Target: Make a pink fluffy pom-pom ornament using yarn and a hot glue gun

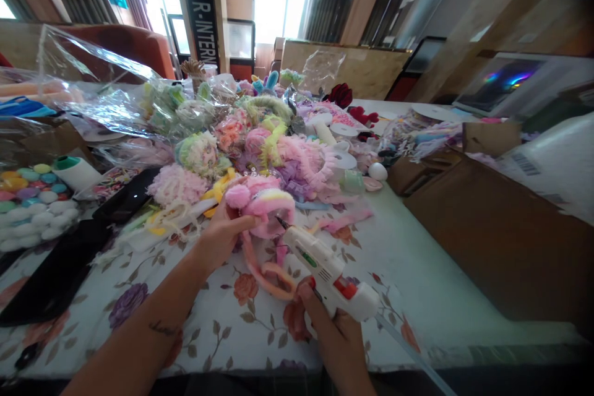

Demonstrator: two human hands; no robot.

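Pink plush loop [281, 197]: held up over near-centre of table, just in front of the trim heap [310, 158]; prob. raised so its inner side could be reached.
L. hand [221, 236]: loop's L. end pinched btwn thumb & fingers, prob. to steady it w/ R. side left free.
Loop dir.: opening faced approx. R. & toward wearer; long axis ran roughly L.–R., pink pompom [238, 196] at L. end.
Glue gun [318, 255]: gripped in R. hand [336, 337], fingers wrapped round handle; nozzle [281, 221] angled fwd-L. at loop's opening, prob. for close aim. Contact w/ plush couldn't be told.
Glue stick [415, 356]: stuck out of gun's rear, toward near R.
Peach strip [273, 288]: hung below loop, curled near R. thumb; attachment unclear.
Floral tablecloth [260, 337]: lay beneath, prob. as work cover.
Sides: phone [127, 196] & white pompoms [37, 223] set at L., cardboard box [492, 247] at R., poss. to keep supplies reachable.
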